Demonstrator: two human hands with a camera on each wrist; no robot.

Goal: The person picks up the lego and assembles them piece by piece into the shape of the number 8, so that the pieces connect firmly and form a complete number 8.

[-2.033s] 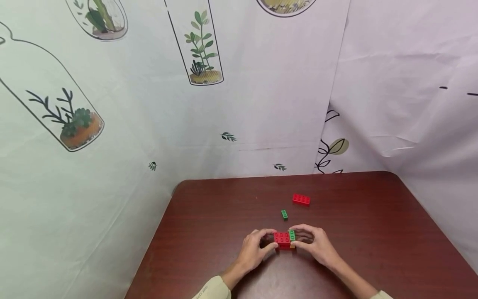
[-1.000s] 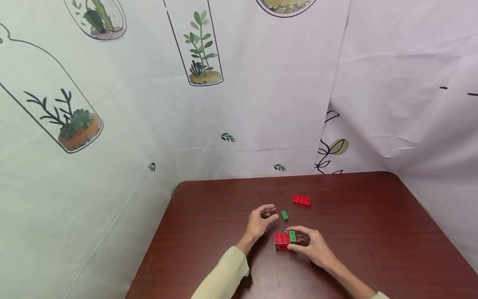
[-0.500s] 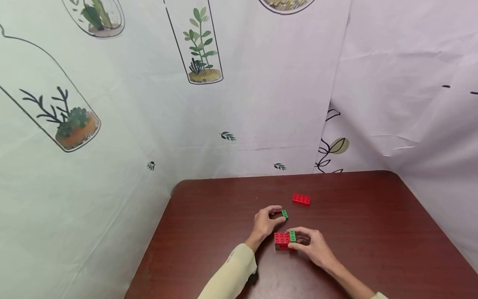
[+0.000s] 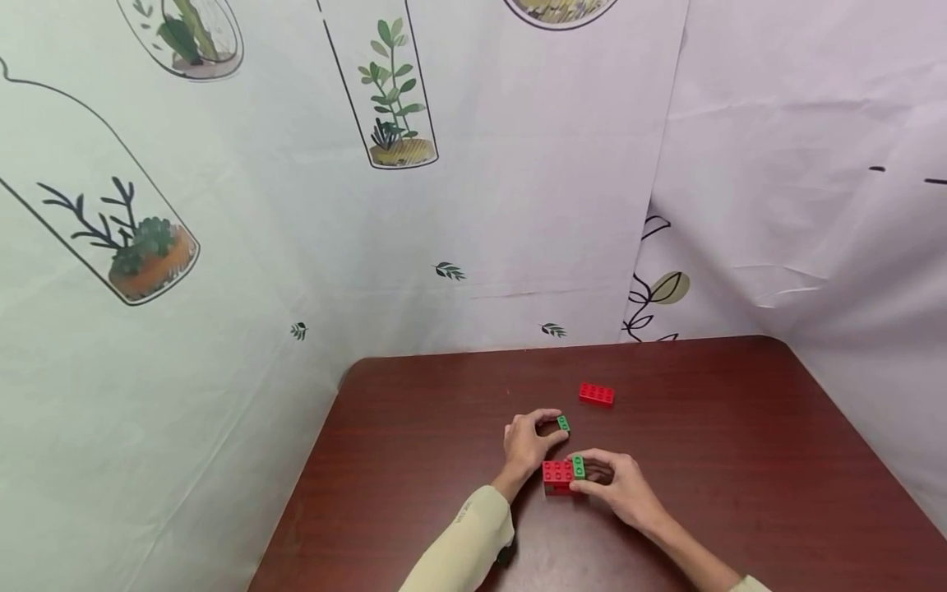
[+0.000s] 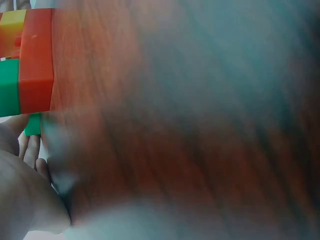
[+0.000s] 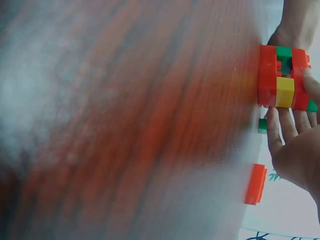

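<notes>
My left hand (image 4: pixel 524 444) is beyond the stack, thumb and fingertips pinching the two ends of a small green toy building brick (image 4: pixel 564 423), which lies on the table. My right hand (image 4: pixel 627 493) grips the right end of the brick stack (image 4: pixel 558 472), thumb in front and fingers behind. Two red bricks form its layers, with a green brick (image 6: pixel 284 53) and a yellow brick (image 6: pixel 285 93) sandwiched between them. Another green brick (image 4: pixel 579 467) sits on top at the right end. The left wrist view shows the stack's green, yellow and red side, with the left hand (image 5: pixel 30 192) below it.
A loose red brick (image 4: pixel 596 394) lies farther back on the dark reddish wooden table (image 4: pixel 422 460). White cloth (image 4: pixel 518 205) printed with plants in jars hangs behind the table and along its sides.
My left hand has let go of the stack's left side, moved away from me, and closed round the small green brick. My right hand has stayed on the stack.
</notes>
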